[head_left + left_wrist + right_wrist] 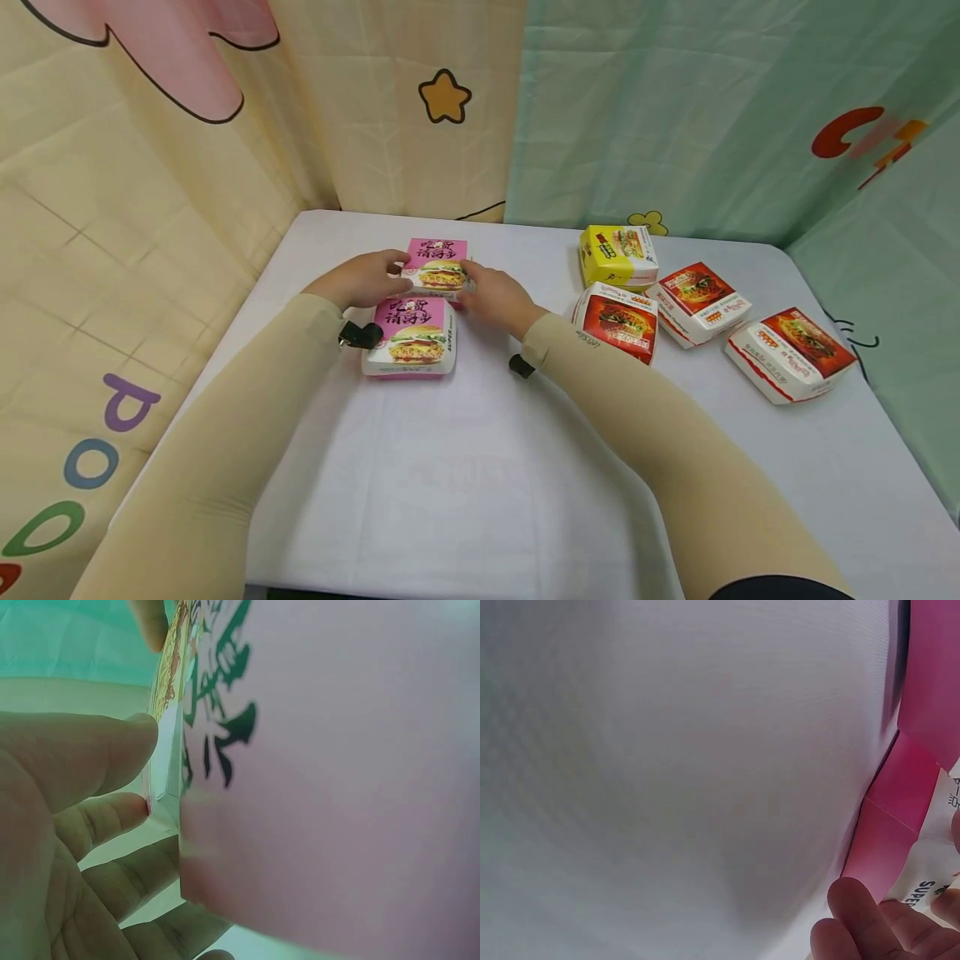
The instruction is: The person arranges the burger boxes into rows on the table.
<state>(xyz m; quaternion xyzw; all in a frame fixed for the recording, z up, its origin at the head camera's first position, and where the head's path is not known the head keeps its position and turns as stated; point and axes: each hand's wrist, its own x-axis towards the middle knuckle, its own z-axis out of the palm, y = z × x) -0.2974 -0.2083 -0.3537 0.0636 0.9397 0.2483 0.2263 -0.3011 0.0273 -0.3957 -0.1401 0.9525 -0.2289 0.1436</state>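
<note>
The left hand (363, 279) and right hand (498, 300), each loosely half open, touch fingertips to the 9 and 3 o'clock edges of the far pink box (437, 265), at 12 o'clock from the near pink box (412, 333). Open white cloth (450, 467) stretches toward 6 o'clock between the forearms; well apart, toward 3 and 4 o'clock, sit a yellow box (618, 257) and three red boxes (693, 302).

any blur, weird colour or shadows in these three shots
Head view: fairly even light, soft shadows beside the beige fabric sleeves on the white cloth-covered table; left wrist view: greenish cast, the near pink-and-white cardboard burger box looks pale and soft; right wrist view: tabletop dim and blurry, darker toward the upper left, while black lettering on the far pink-and-white cardboard box is sharper.
</note>
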